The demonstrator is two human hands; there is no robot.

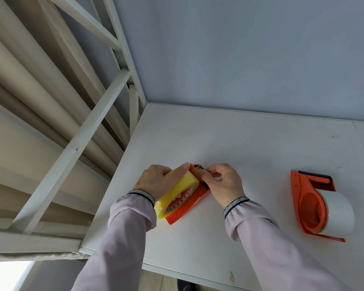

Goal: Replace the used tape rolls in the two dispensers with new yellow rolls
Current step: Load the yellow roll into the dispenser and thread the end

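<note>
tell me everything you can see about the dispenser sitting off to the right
The orange dispenser looks like moulded plastic: a round hub, a flat base plate and a black roller bar at its far end. It lies untouched on the white table, to the right of both hands, carrying a wide whitish tape roll, not a yellow one.

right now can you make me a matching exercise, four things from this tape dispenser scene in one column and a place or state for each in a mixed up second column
Things:
1. yellow roll
2. white roll
3. left hand
4. right hand

Places or states:
A. sits in the orange dispenser that lies alone to the right on the table
B. pinches at the front end of the nearer dispenser
C. seated in the dispenser between the hands
D. grips the yellow roll from the left side

Pairs: 1-C, 2-A, 3-D, 4-B
</note>
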